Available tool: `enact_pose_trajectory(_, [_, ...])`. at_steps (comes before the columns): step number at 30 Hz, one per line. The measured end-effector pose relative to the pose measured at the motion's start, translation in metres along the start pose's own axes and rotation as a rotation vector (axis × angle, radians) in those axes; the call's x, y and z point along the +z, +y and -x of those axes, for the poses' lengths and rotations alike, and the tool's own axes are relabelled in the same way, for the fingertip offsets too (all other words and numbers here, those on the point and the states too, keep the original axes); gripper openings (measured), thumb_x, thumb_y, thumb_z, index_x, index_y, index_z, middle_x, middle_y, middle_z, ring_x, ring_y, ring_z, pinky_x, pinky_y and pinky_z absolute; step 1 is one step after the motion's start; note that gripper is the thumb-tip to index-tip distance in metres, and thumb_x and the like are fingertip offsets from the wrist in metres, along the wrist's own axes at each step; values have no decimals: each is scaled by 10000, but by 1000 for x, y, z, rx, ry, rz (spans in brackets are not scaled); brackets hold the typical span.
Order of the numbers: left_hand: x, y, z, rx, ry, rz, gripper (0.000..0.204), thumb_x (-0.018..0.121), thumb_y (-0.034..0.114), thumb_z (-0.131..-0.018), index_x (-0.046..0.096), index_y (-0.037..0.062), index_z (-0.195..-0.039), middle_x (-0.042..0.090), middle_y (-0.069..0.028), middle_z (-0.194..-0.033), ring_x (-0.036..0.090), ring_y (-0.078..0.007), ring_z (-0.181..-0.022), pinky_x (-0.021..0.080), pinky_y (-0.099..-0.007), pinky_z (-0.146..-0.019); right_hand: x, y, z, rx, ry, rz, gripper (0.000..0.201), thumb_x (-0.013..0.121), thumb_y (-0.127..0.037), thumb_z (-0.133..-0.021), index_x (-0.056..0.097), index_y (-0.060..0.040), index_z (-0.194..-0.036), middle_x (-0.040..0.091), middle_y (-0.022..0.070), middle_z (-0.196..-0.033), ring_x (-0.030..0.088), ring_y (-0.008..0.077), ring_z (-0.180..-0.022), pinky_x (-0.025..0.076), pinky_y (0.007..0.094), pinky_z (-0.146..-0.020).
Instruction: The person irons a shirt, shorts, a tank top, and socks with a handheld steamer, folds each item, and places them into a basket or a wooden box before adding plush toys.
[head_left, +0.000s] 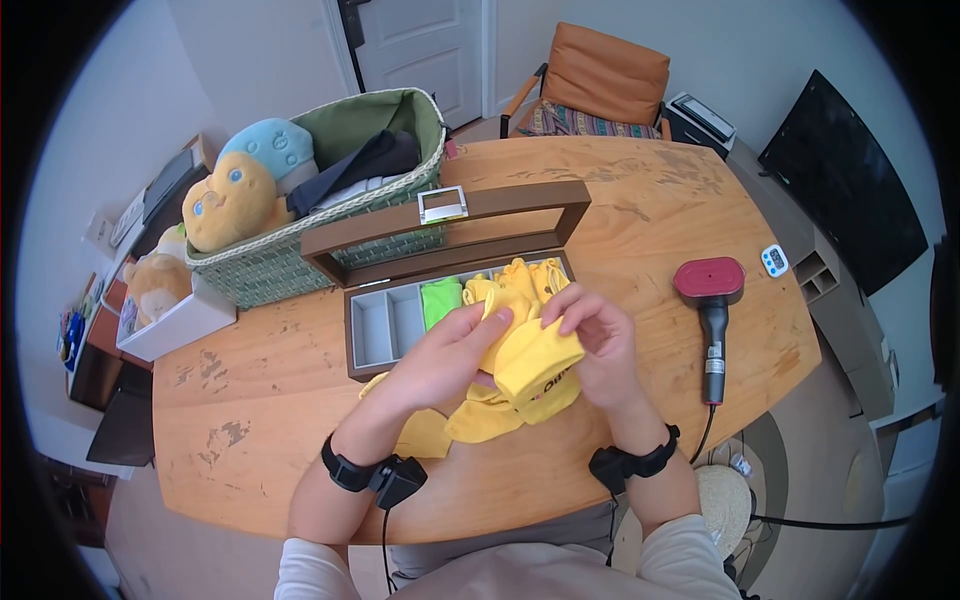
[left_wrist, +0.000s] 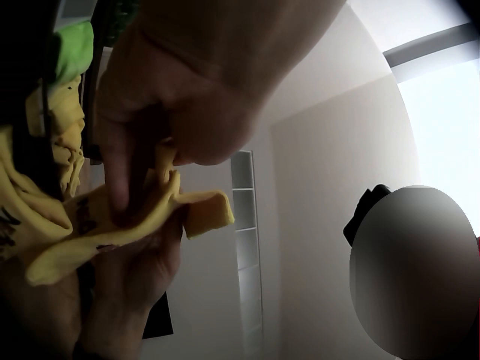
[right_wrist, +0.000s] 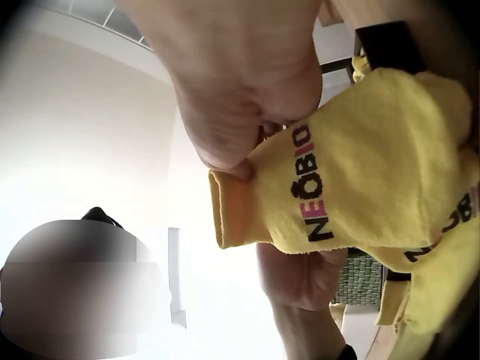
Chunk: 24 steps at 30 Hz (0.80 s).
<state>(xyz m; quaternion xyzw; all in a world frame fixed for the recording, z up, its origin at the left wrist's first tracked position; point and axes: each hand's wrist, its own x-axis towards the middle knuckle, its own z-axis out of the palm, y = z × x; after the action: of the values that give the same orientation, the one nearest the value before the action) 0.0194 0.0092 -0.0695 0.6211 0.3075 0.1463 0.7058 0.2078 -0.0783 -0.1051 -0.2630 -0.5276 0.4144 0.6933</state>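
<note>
Both hands hold a yellow sock (head_left: 535,362) (right_wrist: 360,165) above the table, near the front edge of a brown compartment box (head_left: 362,375). The left hand (head_left: 455,350) (left_wrist: 180,97) grips its left part, thumb on top. The right hand (head_left: 603,350) (right_wrist: 247,90) pinches the cuff side at the right. Dark and pink lettering shows on the sock in the right wrist view. More yellow fabric (head_left: 480,422) lies beneath the hands. Inside the box are a green item (head_left: 441,298) and rolled yellow items (head_left: 545,275); two left compartments hold nothing visible.
The box's windowed lid (head_left: 330,238) stands raised. Behind it at the left is a green woven basket (head_left: 270,270) with plush toys. A white box (head_left: 185,335) holds another plush. At the right lie a red-and-black handheld device (head_left: 712,320) and a small timer (head_left: 774,261).
</note>
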Motion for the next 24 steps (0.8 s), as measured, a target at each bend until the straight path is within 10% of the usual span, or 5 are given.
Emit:
enact_pose_trajectory(5, [3, 12, 11, -20, -77, -28, 398, 516, 378, -1060, 592, 15, -1204, 672, -42, -997, 634, -94, -847, 548, -247, -687, 1, 3, 1, -70, -31, 380, 200, 696, 24, -856, 606, -55, -1017, 617, 79, -1057, 588, 175, -1013, 445, 309, -932])
enact_pose_trajectory(7, [6, 11, 15, 527, 17, -409, 355, 637, 294, -998, 587, -7, -1180, 668, -41, -960, 629, -101, -816, 528, -250, -665, 5, 3, -2, -107, 10, 452, 245, 706, 6, -849, 597, -58, -1059, 624, 78, -1068, 594, 177, -1007, 449, 310, -925])
enact_pose_trajectory(12, [3, 25, 22, 351, 2, -390, 337, 707, 170, -943, 557, -10, -1186, 666, -44, -938, 628, -87, -810, 516, -243, -663, 11, -6, 0, -35, 83, 576, 357, 718, -74, -877, 558, -49, -1195, 632, 82, -1158, 600, 168, -1082, 458, 308, -945])
enact_pose_trajectory(17, [0, 26, 18, 463, 126, -94, 224, 658, 132, -982, 564, 21, -1152, 687, -30, -921, 639, -41, -849, 515, -220, -661, 13, -13, 5, 408, -34, -6, 418, 606, -128, -1010, 428, 10, -1362, 561, 102, -1330, 473, 125, -1313, 432, 311, -1052])
enact_pose_trajectory(24, [15, 16, 8, 509, 337, -304, 260, 598, 162, -1005, 537, -2, -1197, 695, -174, -908, 699, -315, -800, 531, -373, -727, 29, 0, 10, 262, 52, 111, 352, 501, -155, -1070, 407, 4, -1370, 548, 89, -1343, 478, 99, -1270, 424, 289, -1036])
